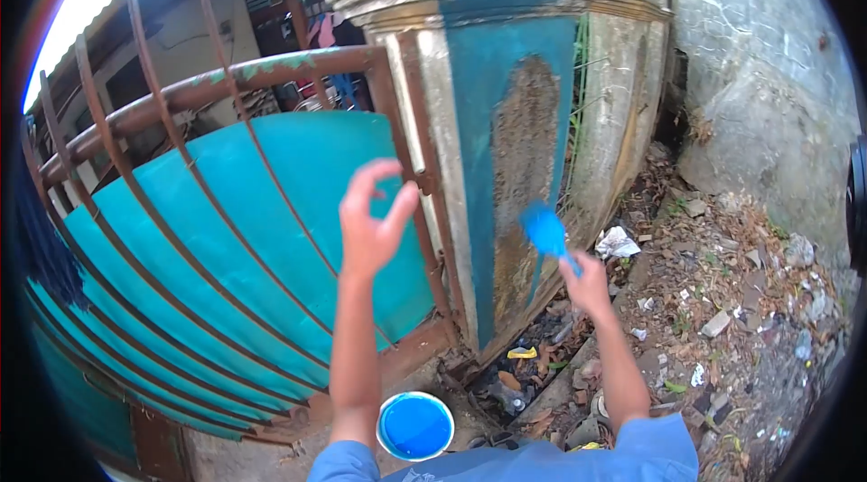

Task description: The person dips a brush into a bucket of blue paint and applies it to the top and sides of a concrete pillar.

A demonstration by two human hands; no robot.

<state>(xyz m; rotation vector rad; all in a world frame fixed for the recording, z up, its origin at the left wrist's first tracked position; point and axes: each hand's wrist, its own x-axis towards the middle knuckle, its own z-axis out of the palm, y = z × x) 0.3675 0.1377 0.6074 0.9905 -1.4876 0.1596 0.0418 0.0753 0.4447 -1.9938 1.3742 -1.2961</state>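
My right hand point(589, 283) is closed around the handle of a paintbrush point(545, 231) whose broad head is covered in blue. The brush head is in front of the lower right part of the pillar point(471, 148); whether it touches cannot be told. Blue paint covers the pillar's border and upper moulding, while its rough centre panel point(526, 139) is brown and bare. My left hand point(373, 215) is raised, fingers apart and holding nothing, in front of the gate's edge beside the pillar. Below it stands a white-rimmed bucket of blue paint point(415, 426).
A rusty barred gate point(230, 89) with teal sheeting point(298, 202) lies to the left. Dry leaves and litter point(713, 346) cover the ground at right, beside a grey wall point(759, 112). A debris-filled gutter point(515, 383) runs along the pillar's base.
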